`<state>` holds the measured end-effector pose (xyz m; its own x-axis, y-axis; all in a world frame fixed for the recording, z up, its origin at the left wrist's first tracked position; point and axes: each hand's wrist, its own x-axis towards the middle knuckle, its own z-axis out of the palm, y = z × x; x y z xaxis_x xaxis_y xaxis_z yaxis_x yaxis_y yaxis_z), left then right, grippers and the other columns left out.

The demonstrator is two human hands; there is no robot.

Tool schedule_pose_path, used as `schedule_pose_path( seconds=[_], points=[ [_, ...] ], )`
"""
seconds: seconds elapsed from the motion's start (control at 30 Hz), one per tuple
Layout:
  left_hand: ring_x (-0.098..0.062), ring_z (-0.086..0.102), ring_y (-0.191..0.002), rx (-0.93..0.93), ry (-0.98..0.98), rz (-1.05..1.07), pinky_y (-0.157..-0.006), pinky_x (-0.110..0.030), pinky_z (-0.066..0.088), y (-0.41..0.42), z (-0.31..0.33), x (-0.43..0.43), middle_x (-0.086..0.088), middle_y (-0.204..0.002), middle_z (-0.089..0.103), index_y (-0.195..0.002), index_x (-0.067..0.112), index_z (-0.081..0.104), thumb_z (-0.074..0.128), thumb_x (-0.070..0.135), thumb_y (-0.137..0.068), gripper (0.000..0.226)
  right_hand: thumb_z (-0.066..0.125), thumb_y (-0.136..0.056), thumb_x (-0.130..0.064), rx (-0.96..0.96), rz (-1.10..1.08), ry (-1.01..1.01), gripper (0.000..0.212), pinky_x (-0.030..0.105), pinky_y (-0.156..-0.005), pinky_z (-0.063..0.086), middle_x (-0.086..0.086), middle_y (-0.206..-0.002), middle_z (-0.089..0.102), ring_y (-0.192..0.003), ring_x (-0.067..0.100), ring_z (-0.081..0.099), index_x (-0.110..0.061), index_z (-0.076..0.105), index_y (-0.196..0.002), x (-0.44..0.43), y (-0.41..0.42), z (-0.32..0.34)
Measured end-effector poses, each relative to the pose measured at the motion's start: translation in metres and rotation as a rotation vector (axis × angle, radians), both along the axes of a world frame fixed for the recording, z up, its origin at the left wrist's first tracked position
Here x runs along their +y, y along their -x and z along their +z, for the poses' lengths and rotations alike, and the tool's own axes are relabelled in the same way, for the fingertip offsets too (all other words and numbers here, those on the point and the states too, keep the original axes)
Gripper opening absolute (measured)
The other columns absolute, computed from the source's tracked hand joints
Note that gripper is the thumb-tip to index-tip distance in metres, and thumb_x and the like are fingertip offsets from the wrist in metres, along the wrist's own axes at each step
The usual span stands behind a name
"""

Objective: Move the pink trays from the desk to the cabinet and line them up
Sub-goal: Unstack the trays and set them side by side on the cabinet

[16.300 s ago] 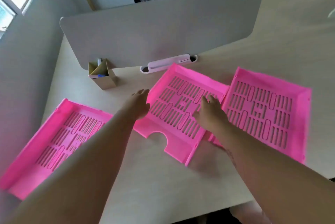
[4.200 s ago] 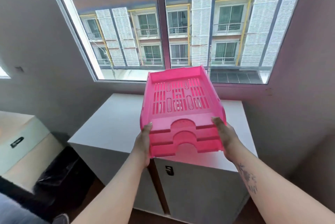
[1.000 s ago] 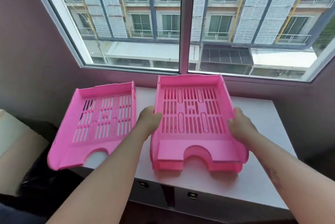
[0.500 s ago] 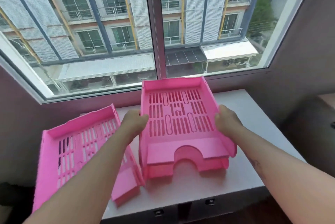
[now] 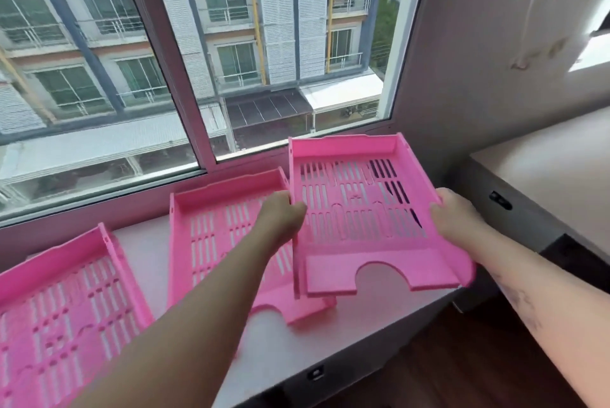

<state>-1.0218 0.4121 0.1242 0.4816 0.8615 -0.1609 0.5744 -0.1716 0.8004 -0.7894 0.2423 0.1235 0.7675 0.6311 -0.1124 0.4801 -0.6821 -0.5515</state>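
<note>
While the left hand and right hand grip the third tray by its side walls above the cabinet, it should come down level, just right of the middle tray, fronts flush.
</note>
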Motion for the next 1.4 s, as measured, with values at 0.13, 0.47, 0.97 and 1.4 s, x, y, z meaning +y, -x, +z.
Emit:
schedule_pose_path(
  seconds=[0.13,0.47,0.97,1.4],
  points=[
    [-0.036,0.061,-0.091,0.153,-0.077,-0.013,-0.07,-0.04,0.048,-0.05,-0.009,-0.018,-0.023,-0.106,0.062,-0.111,-0.005,0.057,0.045,0.017,-0.093,0.03,0.036,-0.094,-0.011,0.049,-0.01,-0.038,0.027,0.04,-0.078,0.049,0.014,-0.102,0.062,-0.092,0.033,0.058,-0.009,0.057,-0.111,-0.017,-0.045,-0.007],
    [-0.036,0.054,-0.119,0.618,-0.246,0.071,-0.099,-0.046,0.048,-0.082,-0.057,-0.044,-0.02,-0.144,0.045,-0.116,0.004,0.053,0.046,0.019,-0.093,0.028,0.034,-0.093,-0.007,0.214,0.096,-0.049,0.028,0.035,-0.07,0.046,0.011,-0.098,0.064,-0.083,0.03,0.058,-0.015,0.057,-0.107,-0.004,-0.086,-0.061],
    [-0.019,0.026,-0.147,0.052,-0.062,0.406,-0.115,-0.038,0.026,-0.042,-0.084,-0.118,0.002,-0.161,0.024,-0.156,0.019,0.017,0.053,0.025,-0.096,0.07,0.04,-0.1,-0.009,0.397,0.188,-0.185,0.063,0.047,-0.098,0.047,0.001,-0.151,0.044,-0.124,0.039,0.053,-0.029,0.021,-0.156,-0.022,-0.064,-0.062],
    [0.008,0.041,-0.06,-0.004,-0.028,0.438,-0.059,-0.01,0.042,-0.037,-0.094,-0.098,0.001,-0.157,0.033,-0.156,0.031,0.014,0.043,0.019,-0.101,0.064,0.031,-0.098,-0.005,0.305,0.302,-0.13,0.065,0.051,-0.082,0.054,0.024,-0.136,0.053,-0.107,0.046,0.061,-0.027,0.016,-0.157,0.03,-0.067,-0.067]
  ],
)
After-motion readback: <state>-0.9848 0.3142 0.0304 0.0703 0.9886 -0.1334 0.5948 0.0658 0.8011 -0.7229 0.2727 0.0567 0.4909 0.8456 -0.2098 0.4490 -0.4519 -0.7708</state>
